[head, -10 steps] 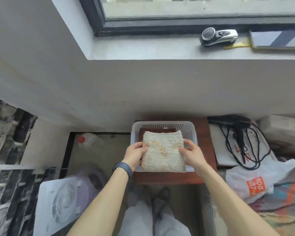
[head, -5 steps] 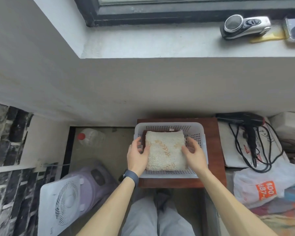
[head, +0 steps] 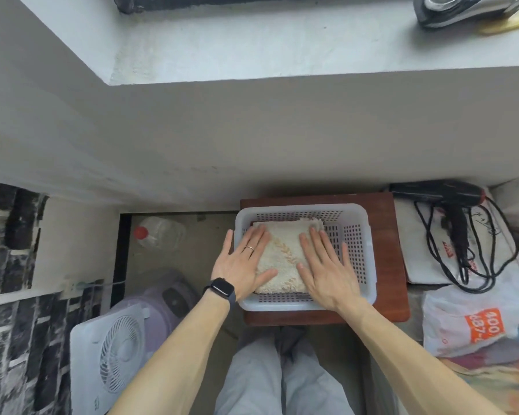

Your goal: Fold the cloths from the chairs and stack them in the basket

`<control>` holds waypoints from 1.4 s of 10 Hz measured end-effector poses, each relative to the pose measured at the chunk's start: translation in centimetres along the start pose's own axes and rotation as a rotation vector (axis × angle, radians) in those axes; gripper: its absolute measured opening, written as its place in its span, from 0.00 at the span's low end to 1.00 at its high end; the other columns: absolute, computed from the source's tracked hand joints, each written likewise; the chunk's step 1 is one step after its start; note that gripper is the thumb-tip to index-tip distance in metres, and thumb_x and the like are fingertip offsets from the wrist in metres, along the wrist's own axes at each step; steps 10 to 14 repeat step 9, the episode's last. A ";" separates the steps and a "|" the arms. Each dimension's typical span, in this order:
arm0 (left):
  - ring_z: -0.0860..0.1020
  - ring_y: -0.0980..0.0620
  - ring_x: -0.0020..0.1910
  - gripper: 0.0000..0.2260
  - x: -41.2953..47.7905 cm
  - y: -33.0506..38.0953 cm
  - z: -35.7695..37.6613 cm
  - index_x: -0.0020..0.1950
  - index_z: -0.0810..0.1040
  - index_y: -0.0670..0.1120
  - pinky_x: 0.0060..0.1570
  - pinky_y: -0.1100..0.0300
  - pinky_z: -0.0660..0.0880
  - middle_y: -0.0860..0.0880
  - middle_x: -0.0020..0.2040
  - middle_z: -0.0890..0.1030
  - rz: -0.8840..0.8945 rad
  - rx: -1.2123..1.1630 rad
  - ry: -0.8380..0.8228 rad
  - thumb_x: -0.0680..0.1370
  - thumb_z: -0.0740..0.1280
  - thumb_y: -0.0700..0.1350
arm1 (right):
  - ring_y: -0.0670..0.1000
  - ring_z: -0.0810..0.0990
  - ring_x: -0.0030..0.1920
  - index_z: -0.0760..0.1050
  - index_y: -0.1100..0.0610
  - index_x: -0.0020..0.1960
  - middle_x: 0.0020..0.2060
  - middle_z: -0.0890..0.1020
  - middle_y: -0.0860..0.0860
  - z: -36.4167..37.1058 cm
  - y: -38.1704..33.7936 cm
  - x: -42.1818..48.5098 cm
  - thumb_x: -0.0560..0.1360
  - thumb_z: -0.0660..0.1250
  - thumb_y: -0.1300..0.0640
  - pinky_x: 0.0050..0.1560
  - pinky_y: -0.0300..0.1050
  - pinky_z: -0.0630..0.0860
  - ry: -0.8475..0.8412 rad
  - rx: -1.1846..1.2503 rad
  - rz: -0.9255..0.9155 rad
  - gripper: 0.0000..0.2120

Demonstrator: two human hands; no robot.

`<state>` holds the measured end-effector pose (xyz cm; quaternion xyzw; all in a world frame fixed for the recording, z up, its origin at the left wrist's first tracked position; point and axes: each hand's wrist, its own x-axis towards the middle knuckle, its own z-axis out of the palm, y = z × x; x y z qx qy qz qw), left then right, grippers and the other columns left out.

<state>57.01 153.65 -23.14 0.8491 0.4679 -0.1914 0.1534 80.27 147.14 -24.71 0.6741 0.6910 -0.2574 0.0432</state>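
One white basket (head: 369, 253) sits on one brown table (head: 388, 274). One folded cream cloth (head: 283, 253) lies inside it, towards its left side. Two hands press down on the cloth, fingers straight and spread: the left hand (head: 241, 265), with one ring (head: 249, 248) and one watch (head: 221, 289), and the right hand (head: 324, 266). One fan (head: 114, 360) and one bottle (head: 159, 233) are to the left.

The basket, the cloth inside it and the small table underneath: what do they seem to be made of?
Basket: white plastic by the look, smooth, slightly glossy, with moulded rows of holes. Cloth: cream terry towelling, probably cotton; its nubby looped pile shows, with a tan woven leaf pattern. Table: reddish-brown wood or wood-look laminate; smooth, faintly shiny, grain too unclear to tell.
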 end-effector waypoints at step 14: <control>0.45 0.49 0.80 0.36 0.2 1.7 -3.3 0.81 0.44 0.49 0.76 0.42 0.46 0.49 0.82 0.45 0.052 -0.041 -0.073 0.80 0.51 0.65 | 0.53 0.38 0.81 0.39 0.48 0.82 0.80 0.35 0.49 -4.0 -1.0 -0.1 0.81 0.44 0.39 0.77 0.63 0.40 -0.243 -0.084 0.023 0.33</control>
